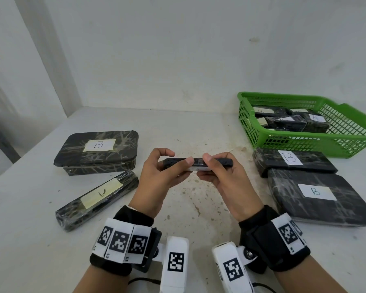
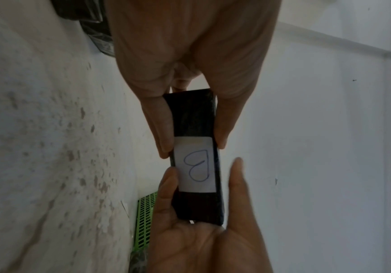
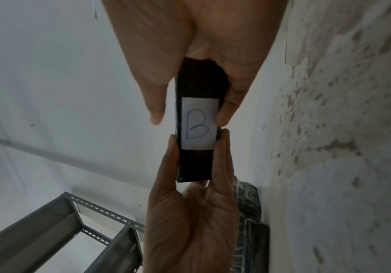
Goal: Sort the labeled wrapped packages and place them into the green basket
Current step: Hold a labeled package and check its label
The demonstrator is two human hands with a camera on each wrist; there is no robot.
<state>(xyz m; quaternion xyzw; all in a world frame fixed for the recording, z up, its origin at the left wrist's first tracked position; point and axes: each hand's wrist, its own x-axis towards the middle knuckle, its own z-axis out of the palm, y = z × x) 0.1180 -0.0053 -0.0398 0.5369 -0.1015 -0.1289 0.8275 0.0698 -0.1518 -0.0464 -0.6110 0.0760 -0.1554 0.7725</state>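
A small black wrapped package (image 1: 197,163) is held edge-up above the middle of the table by both hands. My left hand (image 1: 179,157) pinches its left half between thumb and fingers. My right hand (image 1: 205,168) cups the right end, thumb on the top edge. Its white label reads B (image 2: 195,164), also plain in the right wrist view as label B (image 3: 199,123). The green basket (image 1: 304,142) stands at the back right and holds several wrapped packages (image 1: 290,121).
On the left lie a wide box marked B (image 1: 97,151) and a long bar marked A (image 1: 97,199). On the right, in front of the basket, lie a flat package marked B (image 1: 294,161) and a larger package marked B (image 1: 321,197). White walls close the back and left.
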